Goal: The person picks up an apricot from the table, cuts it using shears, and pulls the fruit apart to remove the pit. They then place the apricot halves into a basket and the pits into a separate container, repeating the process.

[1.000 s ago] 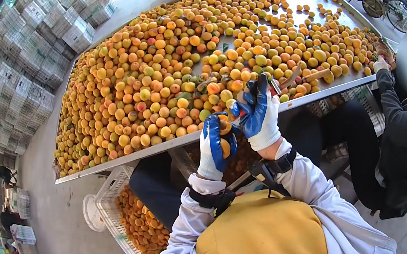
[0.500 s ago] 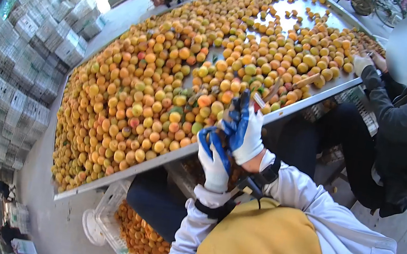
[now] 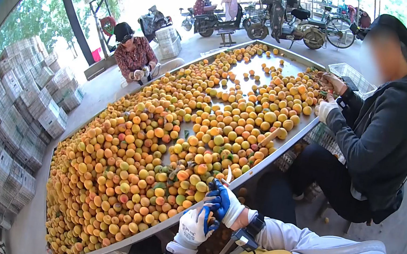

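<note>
My left hand, in a white glove with blue-coated fingers, is at the near edge of the metal table. Its fingers are curled, and whatever they hold is hidden. Close against it, my right hand, gloved the same way, is closed on a small knife; the pale curved blade sticks up beyond the fingers. Orange-yellow apricots, some greenish, cover much of the table just past both hands.
A co-worker sits at the right edge, hands over the fruit; another person is at the far left side. Stacked crates stand left. A white crate and parked scooters are behind the table.
The view has tilted up, showing more background. My hands appear lower in the picture, still close together. The co-worker's hands remain over the table's right edge.
</note>
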